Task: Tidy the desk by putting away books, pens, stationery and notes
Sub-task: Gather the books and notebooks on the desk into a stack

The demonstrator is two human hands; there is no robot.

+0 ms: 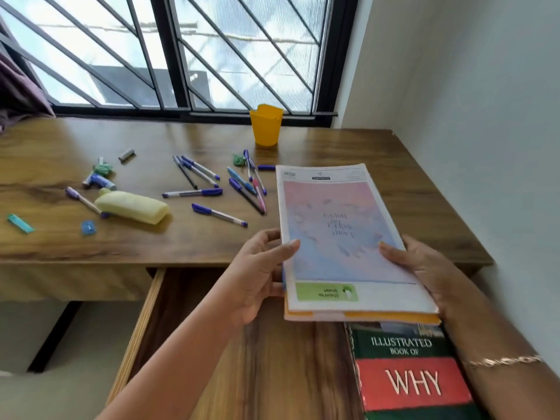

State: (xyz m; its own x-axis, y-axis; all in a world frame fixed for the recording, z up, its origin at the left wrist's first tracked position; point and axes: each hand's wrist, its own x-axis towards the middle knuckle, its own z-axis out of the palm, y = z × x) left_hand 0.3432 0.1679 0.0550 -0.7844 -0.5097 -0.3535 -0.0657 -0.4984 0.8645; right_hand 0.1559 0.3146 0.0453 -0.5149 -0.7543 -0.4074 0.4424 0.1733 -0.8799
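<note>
A stack (339, 237) of notebooks and sheets was held by both hands, partly above the worktop (181, 244) and partly above the open drawer (145, 325). The grip of the left hand (260, 271) was clamped on the left edge of the stack, with the thumb laid on the top cover. The grip of the right hand (424, 268) was clamped on the right edge in the same way. Whether the far end rested on the worktop could not be told. In the drawer a book (412, 380) lay at the right side, with its far edge hidden under the stack.

The step in hand was judged to be the placing of the stack into the drawer. To do it well, the stack should be kept level and pressed from both sides, so that no sheet slips out. It should then be lowered flat onto the book or just beside it, with the edges aligned. Pens (209, 192), a pouch (131, 206) and a cup (266, 125) were seen on the worktop, not yet put away.
</note>
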